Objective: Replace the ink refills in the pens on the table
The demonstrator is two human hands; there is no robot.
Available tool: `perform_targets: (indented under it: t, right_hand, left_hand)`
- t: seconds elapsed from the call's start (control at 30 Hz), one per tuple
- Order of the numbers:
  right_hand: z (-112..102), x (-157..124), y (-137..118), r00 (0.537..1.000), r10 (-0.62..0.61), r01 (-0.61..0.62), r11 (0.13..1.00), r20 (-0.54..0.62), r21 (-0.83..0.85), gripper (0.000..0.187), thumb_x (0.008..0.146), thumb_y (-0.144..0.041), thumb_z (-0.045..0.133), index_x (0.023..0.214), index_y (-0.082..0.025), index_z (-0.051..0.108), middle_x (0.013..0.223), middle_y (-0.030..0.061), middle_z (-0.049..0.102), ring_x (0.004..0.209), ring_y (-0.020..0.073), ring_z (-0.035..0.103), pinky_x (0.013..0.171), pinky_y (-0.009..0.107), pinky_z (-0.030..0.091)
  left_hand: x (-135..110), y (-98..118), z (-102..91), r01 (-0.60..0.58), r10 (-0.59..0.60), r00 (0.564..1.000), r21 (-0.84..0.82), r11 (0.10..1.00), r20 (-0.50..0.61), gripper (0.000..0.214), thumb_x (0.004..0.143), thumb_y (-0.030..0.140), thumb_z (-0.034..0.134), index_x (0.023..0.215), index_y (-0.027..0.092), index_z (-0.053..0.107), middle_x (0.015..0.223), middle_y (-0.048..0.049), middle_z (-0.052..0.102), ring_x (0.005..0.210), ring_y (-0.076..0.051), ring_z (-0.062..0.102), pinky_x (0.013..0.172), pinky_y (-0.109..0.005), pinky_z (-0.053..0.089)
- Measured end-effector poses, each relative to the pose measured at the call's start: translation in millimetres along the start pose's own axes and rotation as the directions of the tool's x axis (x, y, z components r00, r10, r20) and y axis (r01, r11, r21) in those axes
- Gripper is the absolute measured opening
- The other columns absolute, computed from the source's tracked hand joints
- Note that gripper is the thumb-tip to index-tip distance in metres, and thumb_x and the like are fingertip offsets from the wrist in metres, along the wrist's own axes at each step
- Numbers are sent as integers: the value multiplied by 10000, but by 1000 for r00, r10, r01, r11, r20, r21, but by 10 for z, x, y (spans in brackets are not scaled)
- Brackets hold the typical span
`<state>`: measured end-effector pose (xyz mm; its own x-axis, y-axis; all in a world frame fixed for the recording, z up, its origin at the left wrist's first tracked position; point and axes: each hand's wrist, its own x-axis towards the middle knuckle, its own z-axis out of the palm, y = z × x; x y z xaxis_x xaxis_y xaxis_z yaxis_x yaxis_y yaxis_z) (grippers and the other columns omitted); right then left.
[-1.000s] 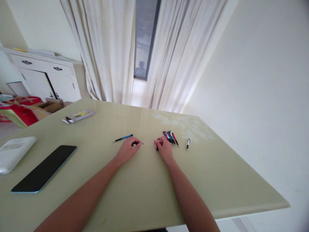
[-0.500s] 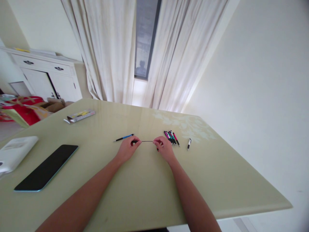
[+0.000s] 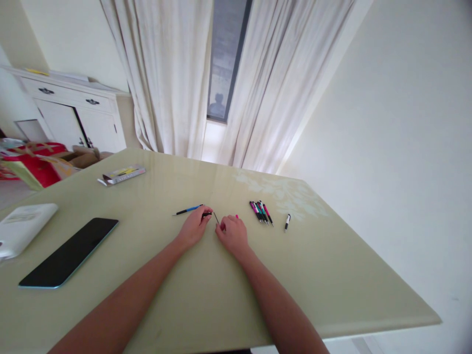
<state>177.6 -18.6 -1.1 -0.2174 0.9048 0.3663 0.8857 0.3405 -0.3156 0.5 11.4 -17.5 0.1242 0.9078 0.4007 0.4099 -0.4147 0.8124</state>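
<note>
Thin dark rod (image 3: 216, 218) sits at frame centre, between the two hands, long axis slanting from upper left down to lower right. Its lower end is at the fingertips of the right hand (image 3: 233, 233), which look pinched on it, other fingers curled under; exact grip too small to tell. Upper end points up toward the left hand (image 3: 192, 228), close to the right-hand end of a black pen part (image 3: 207, 214) but seemingly just apart. Left hand is pinched nearly closed on that part, which lies roughly crosswise, so rod and part meet at an angle, not in line. Right hand is nearer the rod. Blue pen (image 3: 190, 210) lies just beyond the left hand; pink piece (image 3: 237, 216) pokes out behind the right, mostly hidden. Pen cluster (image 3: 261, 212) and white pen (image 3: 287, 222) are right of centre on the bench (image 3: 350, 275); box (image 3: 123, 175) upper left, dark tablet-like slab (image 3: 70, 253) lower left.
</note>
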Motion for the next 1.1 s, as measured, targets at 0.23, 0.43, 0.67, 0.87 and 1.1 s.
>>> perform_targets:
  t: [0.23,0.43,0.67,0.87,1.1]
  right_hand:
    - [-13,-13,111,997,-54,67,934,-46,352,174,977,-325,617,1075,-204,693,964,51,710,787,168,624,831,311,475]
    - [-23,-16,114,990,-136,107,900,40,422,159,974,-284,614,1036,-244,755,953,43,756,856,194,676,793,301,494]
    - [-10,0,151,994,-103,85,930,32,359,164,977,-233,601,964,-234,764,921,34,768,841,186,681,810,294,473]
    - [-34,0,160,999,-48,46,986,12,162,132,960,-261,637,873,-219,727,854,41,738,810,199,643,798,311,432]
    - [30,29,129,1000,-21,21,999,3,-26,137,936,-286,667,817,-222,682,829,67,702,809,224,617,793,334,411]
  left_hand:
    - [-32,84,-54,-78,76,989,9,997,125,83,868,269,647,927,224,685,940,-53,737,916,-243,666,898,-411,526]
    - [-55,121,-73,-228,211,967,117,967,145,108,893,205,618,889,242,719,944,-47,721,957,-245,629,946,-419,479]
    - [-62,102,-59,-255,241,966,191,948,97,149,891,153,622,905,253,732,974,-45,685,978,-243,609,957,-410,458]
    - [-33,24,-57,-120,144,988,294,948,-61,116,898,222,652,968,250,740,1002,-60,680,1017,-274,603,962,-432,470]
    - [-14,6,-30,-112,112,994,276,955,15,145,899,321,676,972,233,765,955,-59,690,973,-274,624,931,-428,480]
